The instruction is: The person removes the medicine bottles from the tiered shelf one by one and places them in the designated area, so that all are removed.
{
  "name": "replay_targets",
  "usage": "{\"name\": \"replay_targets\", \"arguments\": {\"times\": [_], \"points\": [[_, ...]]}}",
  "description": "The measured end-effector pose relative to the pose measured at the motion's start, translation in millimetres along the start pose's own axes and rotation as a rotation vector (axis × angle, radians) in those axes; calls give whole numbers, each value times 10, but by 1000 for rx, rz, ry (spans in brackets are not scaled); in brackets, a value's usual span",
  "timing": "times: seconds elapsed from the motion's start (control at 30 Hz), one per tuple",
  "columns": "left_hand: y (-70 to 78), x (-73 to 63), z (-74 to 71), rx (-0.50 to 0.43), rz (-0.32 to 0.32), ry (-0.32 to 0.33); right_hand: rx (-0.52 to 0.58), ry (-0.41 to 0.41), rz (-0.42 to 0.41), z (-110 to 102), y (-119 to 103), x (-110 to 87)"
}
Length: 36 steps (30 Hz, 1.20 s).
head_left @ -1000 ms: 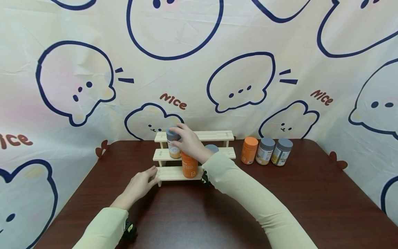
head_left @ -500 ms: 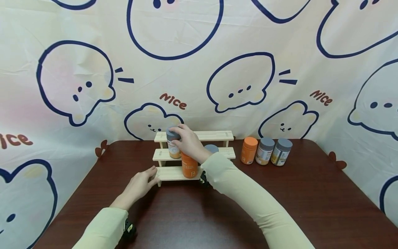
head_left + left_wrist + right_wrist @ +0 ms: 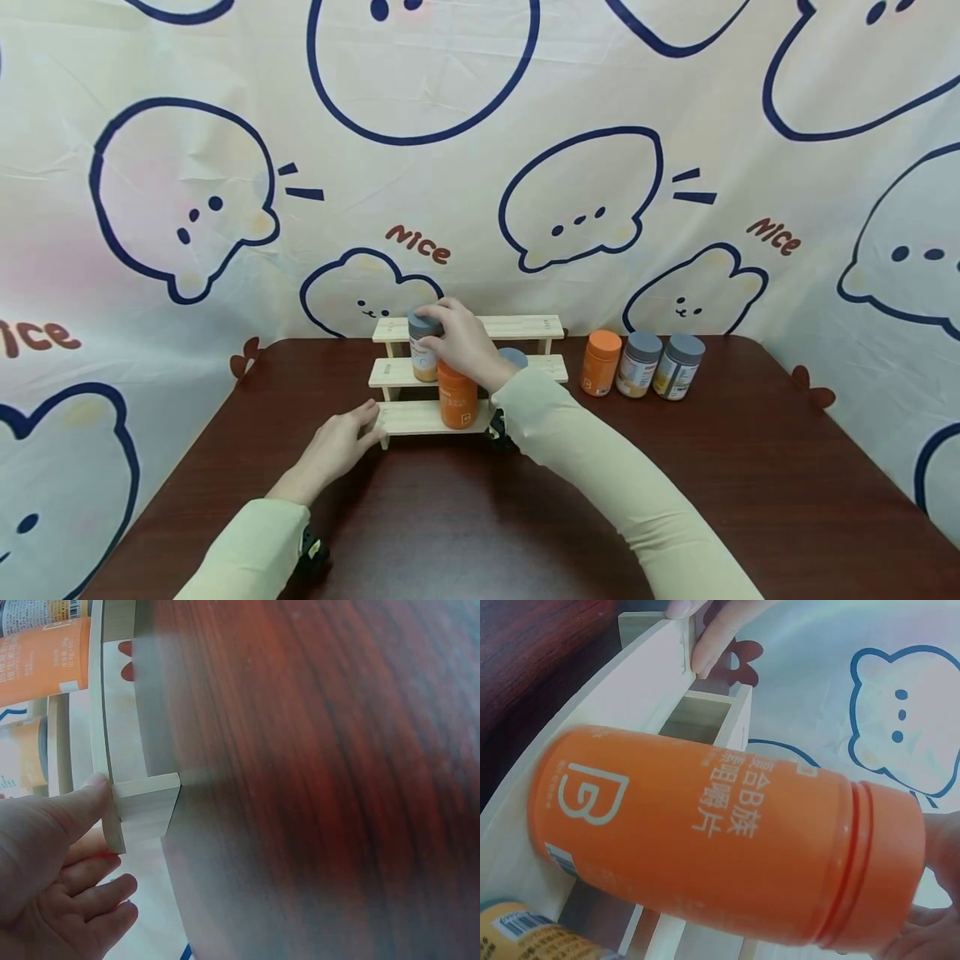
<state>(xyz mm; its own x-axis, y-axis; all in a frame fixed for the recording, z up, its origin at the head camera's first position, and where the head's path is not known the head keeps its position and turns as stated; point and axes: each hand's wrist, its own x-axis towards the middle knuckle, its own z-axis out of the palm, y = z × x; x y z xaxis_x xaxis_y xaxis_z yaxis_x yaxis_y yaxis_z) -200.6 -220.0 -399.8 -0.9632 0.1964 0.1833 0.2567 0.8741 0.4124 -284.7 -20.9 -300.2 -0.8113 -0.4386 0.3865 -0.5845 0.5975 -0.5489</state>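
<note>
In the head view my right hand [image 3: 467,343] grips a grey-capped supplement bottle [image 3: 423,360] by its upper part, upright at the middle tier of a pale wooden three-step rack [image 3: 412,419]. An orange bottle [image 3: 457,402] stands on the bottom tier, below that hand. It fills much of the right wrist view and hides the held bottle there. My left hand [image 3: 336,448] pinches the left end of the bottom tier. The left wrist view shows its thumb [image 3: 84,804] on one face of the board and fingers on the other.
Behind my right wrist a grey lid [image 3: 513,357] shows at the rack's right side. On the dark table [image 3: 600,500] to the right stand another orange bottle [image 3: 602,363] and two grey-capped bottles [image 3: 639,365]. A cartoon-printed cloth [image 3: 465,200] hangs behind.
My right hand and the grey-capped bottle have shifted slightly right along the middle tier. The left hand stays at the rack's end.
</note>
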Motion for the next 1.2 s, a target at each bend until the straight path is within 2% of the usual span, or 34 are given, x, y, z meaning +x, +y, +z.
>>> {"name": "replay_targets", "arguments": {"times": [0.2,0.43,0.63,0.9,1.2], "points": [[1,11,1,1,-1,-5,4,23,-36,-94,37,-1],[7,18,3,7,5,1,15,57,-98,-316,12,-27],[22,9,-1,2,2,10,84,121,-146,-529,69,-50],[24,8,3,0,-2,11,155,182,-139,-846,200,-131],[21,2,11,2,-1,14,163,244,-158,-1132,419,-330]]}}
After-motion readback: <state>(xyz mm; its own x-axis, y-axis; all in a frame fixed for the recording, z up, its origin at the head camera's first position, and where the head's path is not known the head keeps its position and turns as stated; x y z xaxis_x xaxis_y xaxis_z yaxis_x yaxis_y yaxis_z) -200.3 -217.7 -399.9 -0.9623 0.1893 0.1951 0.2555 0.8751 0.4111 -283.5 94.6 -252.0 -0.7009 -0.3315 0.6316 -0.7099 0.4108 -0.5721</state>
